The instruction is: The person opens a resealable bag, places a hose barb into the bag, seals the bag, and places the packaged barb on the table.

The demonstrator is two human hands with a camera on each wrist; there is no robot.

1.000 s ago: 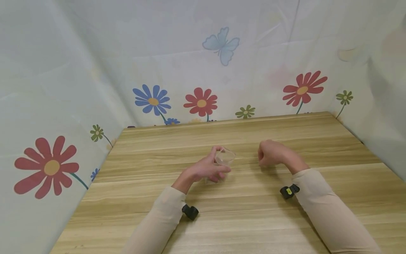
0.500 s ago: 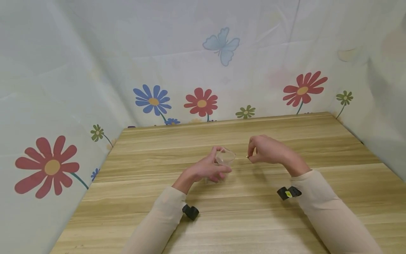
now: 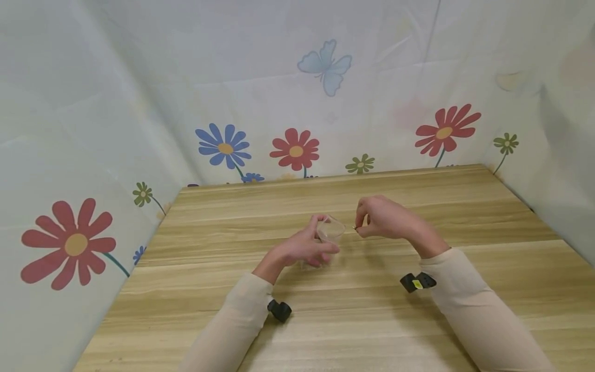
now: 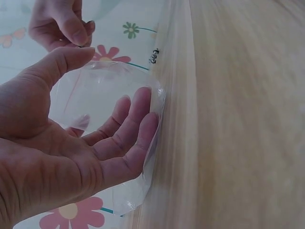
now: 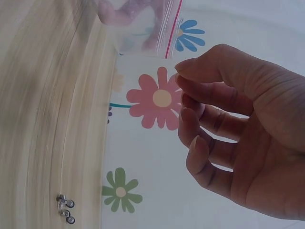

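Note:
My left hand (image 3: 304, 245) holds a clear zip-lock bag (image 3: 331, 230) upright over the table, its mouth spread wide. In the left wrist view the thumb and curled fingers lie about the bag (image 4: 102, 88). A pink zip line runs along the bag's mouth (image 5: 172, 31) in the right wrist view. Just right of the mouth, my right hand (image 3: 386, 217) pinches a tiny shiny metal piece (image 3: 355, 228) between thumb and forefinger. Its exact kind is too small to tell. Several small metal pieces with rings (image 5: 66, 208) lie on the table, hidden from the head view.
The wood-grain table (image 3: 260, 320) extends under both hands. A pale cloth backdrop (image 3: 260, 93) printed with flowers and a butterfly rises along its back and sides. A black wrist camera (image 3: 279, 311) sits on the left sleeve, another camera (image 3: 417, 282) on the right.
My right hand has risen from the table and moved left toward the bag's mouth, with the small metal piece now showing at its fingertips. The left hand and bag have stayed in place.

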